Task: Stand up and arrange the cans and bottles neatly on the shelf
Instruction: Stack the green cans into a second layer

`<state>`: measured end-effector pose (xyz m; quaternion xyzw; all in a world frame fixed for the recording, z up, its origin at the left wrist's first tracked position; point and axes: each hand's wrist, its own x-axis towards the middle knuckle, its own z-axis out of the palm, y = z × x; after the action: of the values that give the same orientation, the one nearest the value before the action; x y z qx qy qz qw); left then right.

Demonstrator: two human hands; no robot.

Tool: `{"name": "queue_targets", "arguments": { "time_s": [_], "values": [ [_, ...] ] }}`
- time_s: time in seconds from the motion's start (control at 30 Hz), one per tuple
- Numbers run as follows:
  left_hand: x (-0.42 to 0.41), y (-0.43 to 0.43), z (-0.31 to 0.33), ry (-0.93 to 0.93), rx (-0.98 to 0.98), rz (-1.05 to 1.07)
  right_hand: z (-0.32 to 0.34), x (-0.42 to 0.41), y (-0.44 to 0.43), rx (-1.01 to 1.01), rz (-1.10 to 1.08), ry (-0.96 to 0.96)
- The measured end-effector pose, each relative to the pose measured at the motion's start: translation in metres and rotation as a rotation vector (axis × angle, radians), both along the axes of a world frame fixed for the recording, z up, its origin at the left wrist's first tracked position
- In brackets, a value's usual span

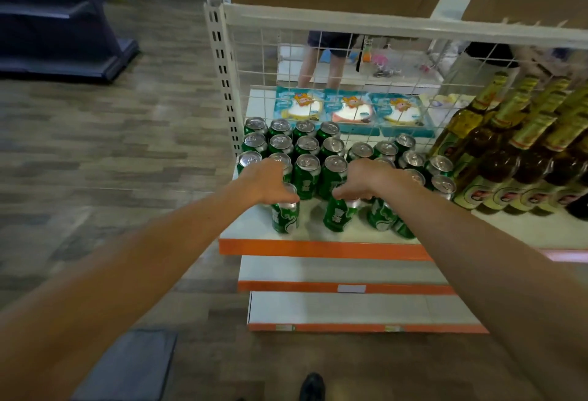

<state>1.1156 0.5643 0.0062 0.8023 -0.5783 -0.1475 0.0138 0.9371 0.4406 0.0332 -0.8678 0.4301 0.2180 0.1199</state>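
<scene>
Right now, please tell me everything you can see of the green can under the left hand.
The green can looks like metal, with a silver top and pale swirling print on its side. It seems to stand upright near the front edge of the white shelf, before the rows of other green cans. The left hand grips its top from above, fingers curled round the rim.

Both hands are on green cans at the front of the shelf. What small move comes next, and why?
Probably push both cans back to join the rows. The left hand grips the left can, the right hand the right can; both sit out front near the shelf edge, apart from that tidy block.
</scene>
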Motion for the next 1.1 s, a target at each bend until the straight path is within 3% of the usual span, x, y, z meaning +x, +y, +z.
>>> {"name": "queue_targets", "arguments": {
  "time_s": [0.1, 0.33, 0.53, 0.67, 0.87, 1.1],
  "values": [
    [0.001, 0.01, 0.002, -0.032, -0.039, 0.043, -0.011, 0.017, 0.022, 0.03, -0.016, -0.019],
    [0.0, 0.015, -0.006, -0.136, -0.041, 0.151, -0.02, 0.036, 0.044, -0.124, -0.098, -0.095],
    [0.018, 0.009, -0.008, 0.085, 0.021, -0.077, -0.027, 0.031, 0.052, -0.14, -0.113, -0.109],
    [0.019, 0.007, -0.01, 0.007, 0.028, -0.151, -0.025, 0.034, 0.049, -0.097, -0.052, -0.13],
    [0.021, 0.003, -0.006, 0.054, 0.048, -0.138, -0.016, 0.037, 0.043, -0.002, 0.167, -0.032],
    [0.017, -0.001, -0.003, 0.064, 0.063, -0.126, -0.014, 0.046, 0.046, -0.046, 0.07, -0.072]
  ]
}}
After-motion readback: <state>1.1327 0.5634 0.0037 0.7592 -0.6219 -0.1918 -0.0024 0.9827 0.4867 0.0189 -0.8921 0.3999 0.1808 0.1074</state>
